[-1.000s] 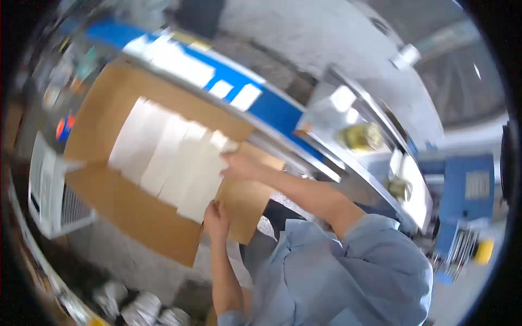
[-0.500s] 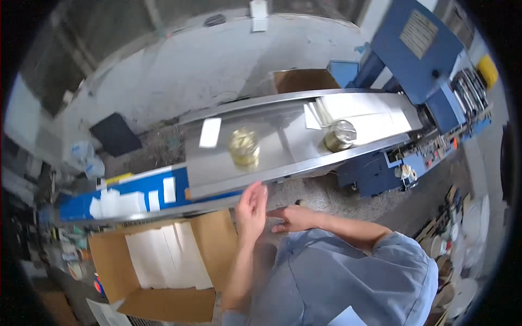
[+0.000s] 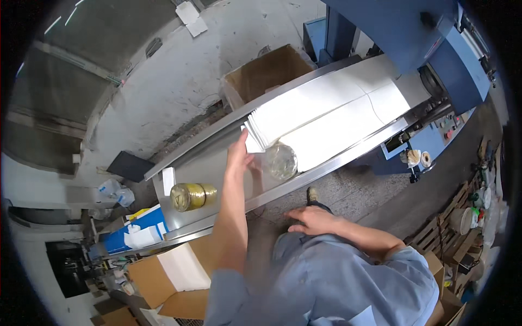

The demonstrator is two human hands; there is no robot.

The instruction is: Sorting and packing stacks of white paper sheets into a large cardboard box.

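My left hand (image 3: 237, 154) reaches over the metal conveyor table, its fingertips against the near end of a row of overlapping white paper pieces (image 3: 304, 111). Thumb and fingers are apart around that end, and no firm hold shows. Just right of this hand stands a clear, shiny cylinder (image 3: 280, 162), like a roll of tape or film, at the end of the nearer paper row (image 3: 348, 130). My right hand (image 3: 312, 220) hangs in front of my body with fingers stretched out, open and holding nothing.
A yellowish shiny cylinder (image 3: 191, 196) lies left on the metal table (image 3: 234, 190). Blue machinery (image 3: 402, 32) stands at the table's right end. One cardboard box (image 3: 266, 73) is behind the table, another (image 3: 149, 282) below left. A blue surface (image 3: 117, 239) bears white pieces.
My left hand has moved forward over the table to the paper's end. The view has turned toward the right, and the right hand stays near my body.
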